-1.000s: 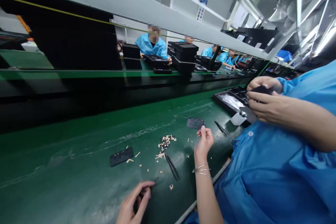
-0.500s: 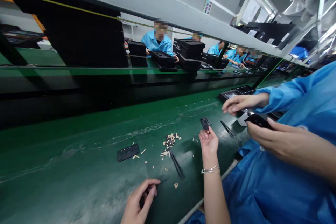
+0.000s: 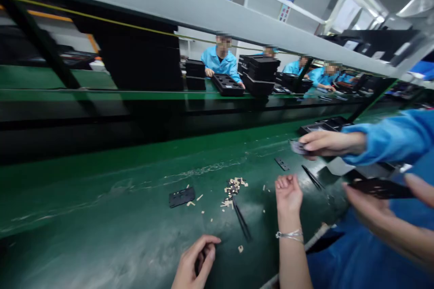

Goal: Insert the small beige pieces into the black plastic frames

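My left hand (image 3: 198,262) is above the bench at the bottom, loosely curled, thumb and forefinger apart, with nothing visible in it. My right hand (image 3: 289,192), with a bracelet at the wrist, is palm up, fingers slightly bent and holding nothing. Just beyond its fingertips a small black plate-like part (image 3: 281,164) lies on the green bench (image 3: 111,221). Between my hands lie black tweezers (image 3: 242,219), tips at a heap of small beige and dark pieces (image 3: 234,188). A larger black flat part (image 3: 182,197) with cutouts lies to the left.
At right, a co-worker in blue holds a small greyish part (image 3: 297,146) in one hand and a dark flat piece (image 3: 381,188) in the other. A second pair of tweezers (image 3: 312,177) lies near them. Black trays (image 3: 325,125) stand behind; a shelf beam (image 3: 203,9) crosses above.
My right hand has let go of the small black part, which now lies on the bench. The co-worker's hand now holds a greyish part. The view has shifted left.
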A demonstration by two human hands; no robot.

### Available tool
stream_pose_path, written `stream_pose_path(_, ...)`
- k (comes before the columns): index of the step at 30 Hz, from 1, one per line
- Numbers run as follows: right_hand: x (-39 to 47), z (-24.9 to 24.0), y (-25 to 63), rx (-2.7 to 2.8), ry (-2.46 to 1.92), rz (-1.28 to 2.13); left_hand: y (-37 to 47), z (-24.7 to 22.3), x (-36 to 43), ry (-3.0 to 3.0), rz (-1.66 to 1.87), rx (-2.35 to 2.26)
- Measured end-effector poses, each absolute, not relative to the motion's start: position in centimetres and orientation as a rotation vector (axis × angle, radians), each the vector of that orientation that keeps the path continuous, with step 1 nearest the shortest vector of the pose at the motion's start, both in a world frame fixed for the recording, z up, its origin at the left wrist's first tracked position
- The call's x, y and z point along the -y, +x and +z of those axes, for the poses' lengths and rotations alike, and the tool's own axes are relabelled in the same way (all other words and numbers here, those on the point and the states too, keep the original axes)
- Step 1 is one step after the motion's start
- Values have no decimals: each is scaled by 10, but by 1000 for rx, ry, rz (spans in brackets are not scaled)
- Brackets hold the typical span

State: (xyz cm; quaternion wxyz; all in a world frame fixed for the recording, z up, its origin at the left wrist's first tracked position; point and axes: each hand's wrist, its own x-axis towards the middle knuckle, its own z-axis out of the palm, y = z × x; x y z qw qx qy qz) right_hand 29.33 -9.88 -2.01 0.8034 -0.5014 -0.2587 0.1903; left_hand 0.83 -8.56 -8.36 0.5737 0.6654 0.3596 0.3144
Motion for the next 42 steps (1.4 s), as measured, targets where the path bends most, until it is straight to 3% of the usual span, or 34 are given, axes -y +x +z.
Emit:
stream_pose_path(6, 89, -27, 287, 329, -972, 643, -1, -65, 54, 1539, 775, -831)
stream_pose_path(12, 81, -22, 260, 387, -1040, 717, -4, -46, -102, 1886, 1130, -1392)
stream_pose_path(16, 84, -28, 245, 578, -1255, 544, 18, -54, -194, 1955, 1070, -1679)
stream_pose_path(21, 88, -33, 226, 909, -1513, 66, 46, -60, -235, 2094, 956, -1791)
stream_pose_path(27, 88, -28, 225, 1186, -1579, 52, 41, -50, -255, 2125, 906, -1763)
stream_pose_path(31, 89, -29, 229, 1289, -1623, 72, 31, -30, -239, 2090, 894, -1682)
stream_pose_path(34, 88, -30, 229, 1275, -1688, 121, 25, -19, -183, 2153, 896, -1456)
stream_pose_path(39, 80, -17, 210, 1238, -1722, 598, 1, -18, -52, 2124, 759, -923)
stream_pose_path(42, 77, -1, 188, 1309, -1680, 834, -18, -19, 1, 2014, 858, -791)
